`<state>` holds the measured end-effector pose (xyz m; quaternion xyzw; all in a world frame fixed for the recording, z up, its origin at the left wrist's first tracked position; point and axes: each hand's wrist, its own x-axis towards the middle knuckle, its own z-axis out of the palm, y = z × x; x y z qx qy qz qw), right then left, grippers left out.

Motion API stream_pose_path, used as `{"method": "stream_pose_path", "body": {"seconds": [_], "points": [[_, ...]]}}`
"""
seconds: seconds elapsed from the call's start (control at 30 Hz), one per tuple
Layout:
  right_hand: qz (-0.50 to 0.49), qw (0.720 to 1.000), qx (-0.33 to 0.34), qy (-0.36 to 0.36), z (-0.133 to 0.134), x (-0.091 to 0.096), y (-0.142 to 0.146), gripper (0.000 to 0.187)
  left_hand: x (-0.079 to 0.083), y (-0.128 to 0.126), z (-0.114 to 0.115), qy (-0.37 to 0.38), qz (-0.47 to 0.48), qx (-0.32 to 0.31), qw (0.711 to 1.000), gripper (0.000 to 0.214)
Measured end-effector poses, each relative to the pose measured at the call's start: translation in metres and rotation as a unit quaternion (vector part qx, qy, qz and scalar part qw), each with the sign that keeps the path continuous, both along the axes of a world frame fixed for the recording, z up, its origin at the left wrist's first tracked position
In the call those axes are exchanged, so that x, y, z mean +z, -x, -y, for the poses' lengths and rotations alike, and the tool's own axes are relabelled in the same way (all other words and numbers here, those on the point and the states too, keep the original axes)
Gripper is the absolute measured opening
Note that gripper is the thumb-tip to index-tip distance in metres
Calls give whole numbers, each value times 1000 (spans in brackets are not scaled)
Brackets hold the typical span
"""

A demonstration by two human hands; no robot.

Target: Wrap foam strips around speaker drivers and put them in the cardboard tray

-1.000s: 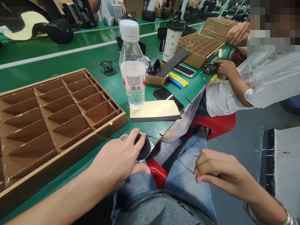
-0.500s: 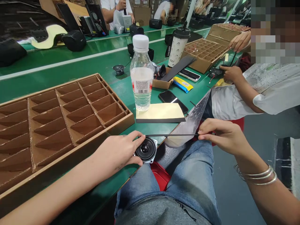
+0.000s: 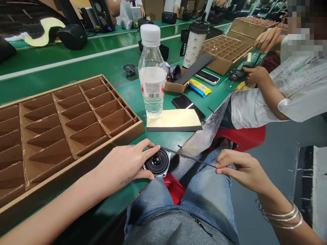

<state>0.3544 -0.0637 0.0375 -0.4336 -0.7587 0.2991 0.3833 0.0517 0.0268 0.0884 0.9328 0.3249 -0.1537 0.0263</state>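
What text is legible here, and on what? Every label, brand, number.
"COFFEE": black tag beside the patterned cup.
Cup, small print near its base: too small to read.
Bottle label, print and barcode: too small.
Yellow-and-blue packet: unreadable.
Black device at back left, faint mark: unreadable.
Grey shirt, dark print: unreadable.
Speaker: no legible text.
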Motion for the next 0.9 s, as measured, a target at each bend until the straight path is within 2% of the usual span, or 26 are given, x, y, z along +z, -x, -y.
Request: {"method": "stream_pose_path", "body": {"seconds": [0.43, 0.7, 0.8, 0.9], "points": [[18, 997, 68, 8, 28, 11, 40, 8, 3, -8, -4, -19, -43, -53, 997, 66], [58, 991, 124, 1, 33, 7, 63, 16, 6, -10, -2, -58, -75, -88, 992, 65], [93, 989, 111, -36, 21, 11, 59, 13, 7, -18, 8, -97, -86, -59, 990, 64], [112, 988, 68, -83, -2, 20, 49, 9, 8, -31, 14, -126, -94, 23, 987, 73]]}}
